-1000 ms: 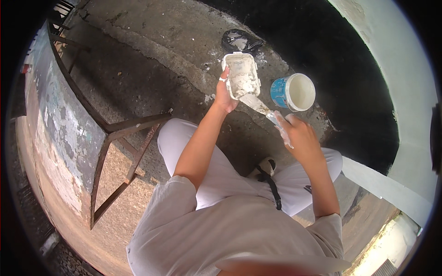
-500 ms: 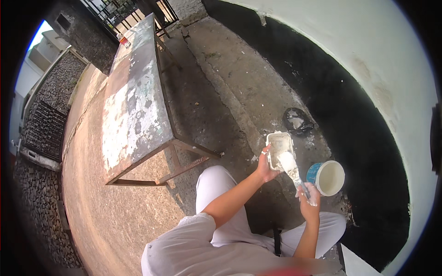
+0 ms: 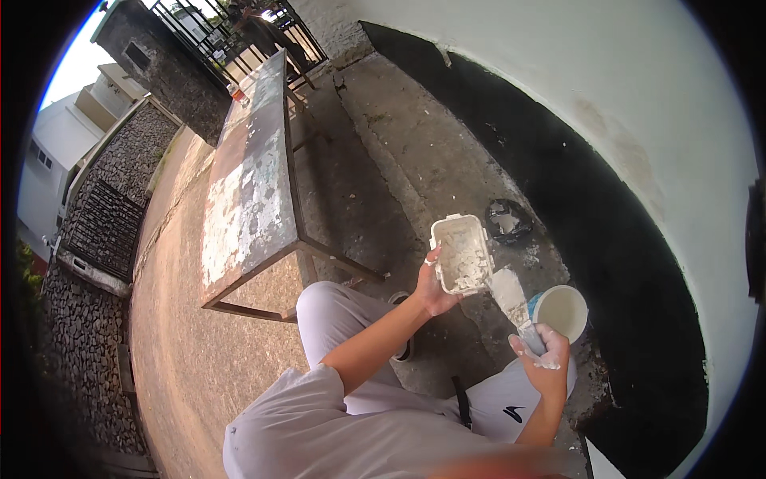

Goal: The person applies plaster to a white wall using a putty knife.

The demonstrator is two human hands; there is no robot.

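White plastic makes up the tub (image 3: 486, 247), which the person sitting before me holds out over the floor (image 3: 407, 104), tilted so that its inside shows. Pale paste (image 3: 471, 271) clings to its bottom and walls, lumpier toward the near end. The left hand (image 3: 433, 294) grips the tub by its left side and near corner, thumb up along the wall, with a white smear on it.

The right hand (image 3: 548, 357) is closed around the handle of a scraper (image 3: 511, 299), its fingers smeared with white. The blade points up and away, coated with paste, just beside the tub's near right corner; whether the 2 touch, I cannot tell.

Right of the scraper stands a bucket (image 3: 566, 311), white inside with some blue on its outer side. Beyond it, near the tub's far right side, a black bag (image 3: 499, 219) lies open on the floor with something pale in it. White specks dot the concrete around it.

To the left runs a long table (image 3: 255, 199), its paint peeling, with 1 bottle (image 3: 237, 93) toward the far end. A barred gate (image 3: 215, 40) rises behind. Along the right curves a wall (image 3: 670, 120), pale above and black below.
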